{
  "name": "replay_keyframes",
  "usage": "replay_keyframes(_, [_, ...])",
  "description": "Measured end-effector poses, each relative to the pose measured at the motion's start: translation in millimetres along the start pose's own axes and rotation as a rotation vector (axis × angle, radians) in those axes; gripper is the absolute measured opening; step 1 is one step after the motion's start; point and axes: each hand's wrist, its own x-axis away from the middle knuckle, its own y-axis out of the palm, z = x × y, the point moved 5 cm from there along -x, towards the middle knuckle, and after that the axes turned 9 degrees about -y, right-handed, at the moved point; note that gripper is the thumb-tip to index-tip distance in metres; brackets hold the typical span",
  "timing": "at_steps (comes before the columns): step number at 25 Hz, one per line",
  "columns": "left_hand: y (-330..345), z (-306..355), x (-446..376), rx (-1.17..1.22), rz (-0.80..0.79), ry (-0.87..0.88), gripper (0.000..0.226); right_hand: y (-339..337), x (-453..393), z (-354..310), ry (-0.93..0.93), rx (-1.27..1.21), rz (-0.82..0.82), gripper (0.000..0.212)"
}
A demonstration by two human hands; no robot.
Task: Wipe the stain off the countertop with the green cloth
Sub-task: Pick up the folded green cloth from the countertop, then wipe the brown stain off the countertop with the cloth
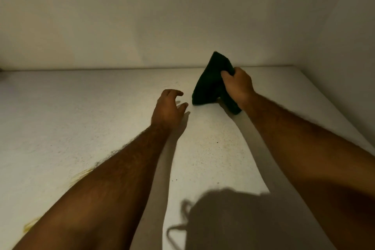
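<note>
Yellowish smeared stain (81, 174) sat on the white speckled stone surface (81, 111) at the near left, partly hidden by the left forearm. Left hand (167, 109) hovered mid-surface, its grip loose and open, fingers curled, holding nothing. Just right of it, the right hand (238, 85) had its grip bunched around the dark green cloth (209, 85), whose lower corners touched the surface near the back wall (182, 16).

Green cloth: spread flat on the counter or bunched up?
Bunched. The green cloth is gripped in the right hand, peaking upward, lower corners touching the countertop.
</note>
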Motion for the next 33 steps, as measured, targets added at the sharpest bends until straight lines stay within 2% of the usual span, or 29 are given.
replay_keyframes(7, [-99,-95,57,-0.147,0.054,-0.001,0.038,37,58,-73,0.197,-0.441,-0.228,0.035])
replay_keyframes(12, [-199,-189,105,-0.303,0.086,-0.105,0.042,74,109,-112,0.246,-0.477,-0.270,0.047])
replay_keyframes(16, [-258,-261,144,-0.419,0.023,-0.181,0.047,79,135,-159,0.077,-0.259,-0.114,0.056])
replay_keyframes(18, [-273,-291,162,-0.477,-0.005,-0.181,0.050,84,149,-186,-0.113,-0.100,-0.063,0.053])
replay_keyframes(20, [-290,-314,173,-0.514,-0.013,-0.165,0.055,99,171,-205,-0.330,0.120,-0.078,0.046])
replay_keyframes(22, [-306,-334,181,-0.507,-0.020,-0.135,0.059,129,203,-200,-0.414,0.348,-0.196,0.048])
replay_keyframes(23, [-311,-343,184,-0.492,-0.030,-0.116,0.060,147,223,-186,-0.364,0.425,-0.338,0.050])
replay_keyframes(25, [-315,-354,187,-0.455,-0.036,-0.087,0.059,180,271,-151,-0.219,0.577,-0.729,0.052])
replay_keyframes(26, [-315,-356,188,-0.444,-0.027,-0.081,0.058,187,290,-137,-0.173,0.631,-0.863,0.053])
replay_keyframes(27, [-314,-356,188,-0.440,-0.015,-0.078,0.058,187,304,-127,-0.153,0.648,-0.905,0.055])
replay_keyframes(29, [-314,-355,188,-0.446,0.008,-0.071,0.058,176,321,-125,-0.136,0.613,-0.843,0.070])
replay_keyframes(31, [-315,-355,188,-0.454,0.020,-0.071,0.058,165,329,-134,-0.145,0.540,-0.707,0.084])
replay_keyframes(33, [-317,-352,188,-0.453,0.023,-0.068,0.058,165,326,-141,-0.198,0.489,-0.532,0.076])
